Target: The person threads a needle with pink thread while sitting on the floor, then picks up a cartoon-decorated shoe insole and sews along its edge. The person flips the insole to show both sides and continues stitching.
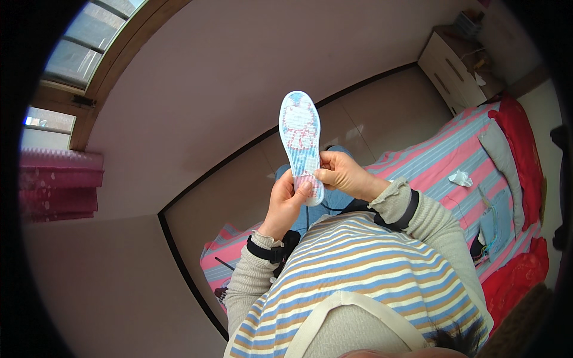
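Note:
A shoe insole (299,123) with white, light blue and pink stitching in a grid pattern is held up in front of me, its wide toe end pointing away. My left hand (288,202) grips its heel end from the left, with the thumb lying on the pink stitched part. From the right, my right hand (344,174) pinches the edge just above the heel, thumb on the face. The fingers behind the insole are hidden. Below it show my knees in blue jeans (336,199).
I sit on a bed with a pink and grey striped sheet (429,165). On it lie a crumpled white tissue (461,178), a blue cloth with colored threads (496,223) and red bedding (519,156). A drawer cabinet (452,71) stands at the upper right, a window (85,49) at the upper left.

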